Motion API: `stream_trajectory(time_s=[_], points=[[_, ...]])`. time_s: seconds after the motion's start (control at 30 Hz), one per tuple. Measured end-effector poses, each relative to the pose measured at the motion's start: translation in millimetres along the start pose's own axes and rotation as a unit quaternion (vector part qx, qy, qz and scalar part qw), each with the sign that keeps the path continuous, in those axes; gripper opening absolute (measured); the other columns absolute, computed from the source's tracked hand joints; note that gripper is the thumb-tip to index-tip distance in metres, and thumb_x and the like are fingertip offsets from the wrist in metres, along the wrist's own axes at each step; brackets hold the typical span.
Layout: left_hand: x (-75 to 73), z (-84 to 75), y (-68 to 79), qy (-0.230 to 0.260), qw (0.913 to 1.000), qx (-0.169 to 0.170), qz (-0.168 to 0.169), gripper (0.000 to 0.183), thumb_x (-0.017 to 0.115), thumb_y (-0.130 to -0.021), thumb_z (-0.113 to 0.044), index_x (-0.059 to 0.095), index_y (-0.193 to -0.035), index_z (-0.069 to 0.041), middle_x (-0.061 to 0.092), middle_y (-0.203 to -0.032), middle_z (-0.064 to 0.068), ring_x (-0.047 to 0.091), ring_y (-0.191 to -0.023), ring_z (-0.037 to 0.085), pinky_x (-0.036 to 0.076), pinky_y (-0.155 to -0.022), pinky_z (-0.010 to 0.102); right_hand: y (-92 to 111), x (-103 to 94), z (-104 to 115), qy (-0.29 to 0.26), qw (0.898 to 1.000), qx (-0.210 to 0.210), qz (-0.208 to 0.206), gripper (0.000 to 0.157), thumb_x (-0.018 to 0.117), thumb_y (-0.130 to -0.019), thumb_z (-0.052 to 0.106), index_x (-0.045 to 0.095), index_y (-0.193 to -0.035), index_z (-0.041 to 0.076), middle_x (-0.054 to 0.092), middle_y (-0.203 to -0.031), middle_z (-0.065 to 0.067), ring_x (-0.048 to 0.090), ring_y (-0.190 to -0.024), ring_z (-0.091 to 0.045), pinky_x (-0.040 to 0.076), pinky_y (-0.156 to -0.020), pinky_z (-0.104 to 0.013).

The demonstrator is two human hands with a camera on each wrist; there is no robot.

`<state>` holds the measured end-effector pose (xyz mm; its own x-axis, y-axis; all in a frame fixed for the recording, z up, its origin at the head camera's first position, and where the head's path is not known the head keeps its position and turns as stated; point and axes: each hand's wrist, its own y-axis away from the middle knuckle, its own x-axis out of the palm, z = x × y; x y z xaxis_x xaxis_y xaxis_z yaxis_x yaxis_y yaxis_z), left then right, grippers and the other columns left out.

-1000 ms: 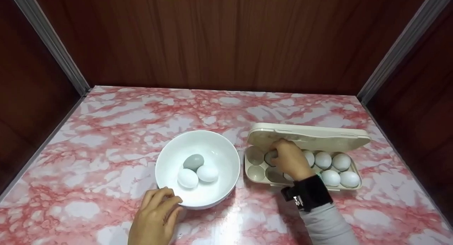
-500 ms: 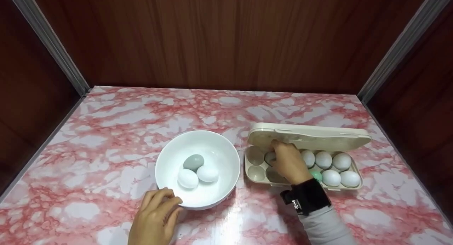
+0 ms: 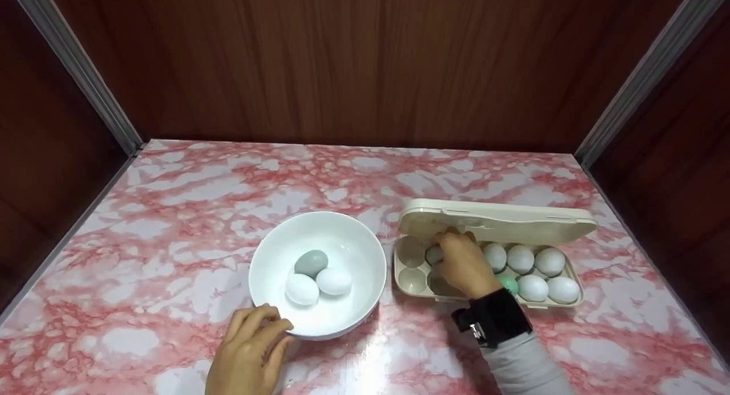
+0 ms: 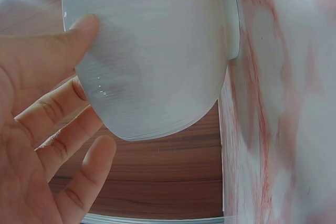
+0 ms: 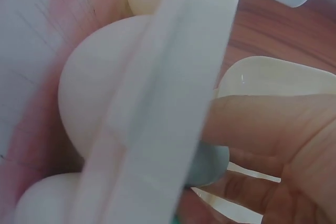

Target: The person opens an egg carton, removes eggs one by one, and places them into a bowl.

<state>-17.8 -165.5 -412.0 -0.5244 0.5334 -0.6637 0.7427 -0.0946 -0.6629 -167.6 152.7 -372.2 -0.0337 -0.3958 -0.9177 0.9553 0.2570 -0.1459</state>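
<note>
My left hand (image 3: 245, 349) pinches the near-left rim of a white bowl (image 3: 268, 269). In the left wrist view its thumb (image 4: 84, 32) lies on the bowl's outer wall, with the fingers past the rim. Two white eggs (image 3: 302, 289) and a grey-green egg (image 3: 311, 263) lie together in the bowl. My right hand (image 3: 465, 264) reaches down into a cream egg carton (image 3: 413, 298) at the right. Between its thumb and fingers a grey-green egg (image 5: 211, 163) shows in the right wrist view, partly hidden by the carton's edge.
Several white eggs (image 3: 533, 287) and one bright green egg (image 3: 507, 284) sit in the carton's right part. Its raised lid (image 3: 502, 210) leans open behind the hand. Wood panels (image 3: 365, 64) wall in the marbled red-and-white table (image 3: 142, 269).
My right hand shifts slightly within the left part of the carton, bringing the green egg into sight beside the wrist. My left hand and the bowl stay almost where they were.
</note>
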Motion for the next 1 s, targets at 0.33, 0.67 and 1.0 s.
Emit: stream_trajectory(time_s=[0.33, 0.67, 1.0], points=[[-1.0, 0.7, 2.2, -0.005, 0.9999, 0.01, 0.002, 0.025, 0.087, -0.065, -0.002, 0.076, -0.085, -0.011, 0.067, -0.101, 0.002, 0.056, -0.097, 0.02, 0.06, -0.078, 0.035, 4.4, 2.8, -4.1, -0.027, 0.999, -0.012, -0.02, 0.028, 0.069, -0.067, -0.005, 0.071, -0.095, 0.001, 0.065, -0.1, -0.016, 0.06, -0.094, -0.041, 0.05, -0.086, -0.052], [-1.4, -1.9, 0.5, -0.001, 1.0, -0.002, -0.002, 0.028, 0.088, -0.064, -0.001, 0.076, -0.086, -0.013, 0.067, -0.102, -0.001, 0.056, -0.098, 0.018, 0.057, -0.083, 0.03, 9.6, 1.3, -6.0, -0.06, 0.998, 0.001, -0.027, 0.036, 0.068, -0.071, -0.001, 0.069, -0.107, 0.001, 0.064, -0.105, -0.016, 0.062, -0.096, -0.032, 0.053, -0.086, -0.049], [-2.4, -3.2, 0.2, 0.006, 0.9997, -0.024, 0.008, 0.028, 0.088, -0.065, -0.001, 0.076, -0.087, -0.013, 0.067, -0.102, -0.001, 0.055, -0.097, 0.018, 0.06, -0.078, 0.034, 9.6, -0.4, -5.6, -0.078, 0.996, 0.012, -0.052, 0.037, 0.071, -0.073, 0.001, 0.07, -0.11, 0.0, 0.067, -0.105, -0.019, 0.064, -0.098, -0.036, 0.053, -0.085, -0.05]])
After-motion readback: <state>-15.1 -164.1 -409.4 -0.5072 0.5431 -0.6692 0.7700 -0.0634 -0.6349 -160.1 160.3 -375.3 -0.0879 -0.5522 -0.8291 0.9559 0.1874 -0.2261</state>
